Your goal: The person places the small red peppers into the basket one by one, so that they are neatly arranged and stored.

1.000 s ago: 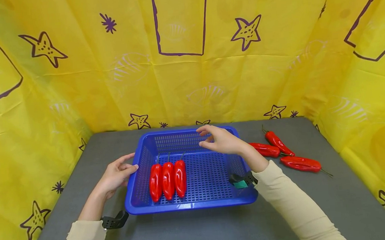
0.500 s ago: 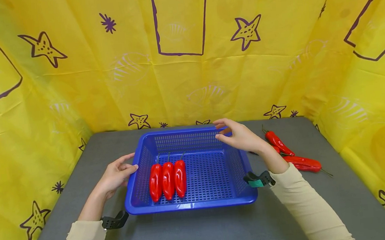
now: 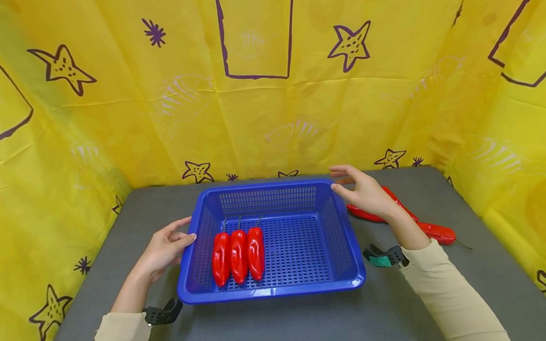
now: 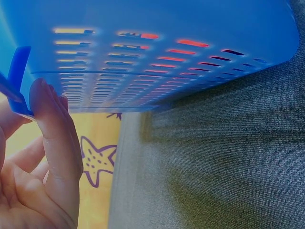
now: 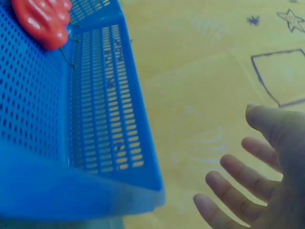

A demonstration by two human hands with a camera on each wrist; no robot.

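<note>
A blue plastic basket [image 3: 272, 292] with slotted walls stands on the grey table. Three red chili peppers [image 3: 238, 256] lie side by side in its left half, stems toward the back. At the left rim, my left hand [image 3: 164, 251] pinches the edge between thumb and fingers; the left wrist view shows the thumb [image 4: 52, 119] against the rim's underside. My right hand [image 3: 363, 193] hovers by the basket's back right corner, holding nothing. Its fingers are spread apart in the right wrist view. Behind it, more red chili peppers [image 3: 435, 232] lie on the table, partly hidden by the hand and forearm.
Yellow cloth [image 3: 269, 128] printed with starfish and fish hangs around the back and sides of the grey table [image 3: 276, 331]. Each wrist wears a black strap [image 3: 164, 313]. The right half of the basket's slotted floor is bare.
My right hand has moved rightward from above the basket's inside to its back right corner. The left hand, the basket and the peppers inside have stayed still.
</note>
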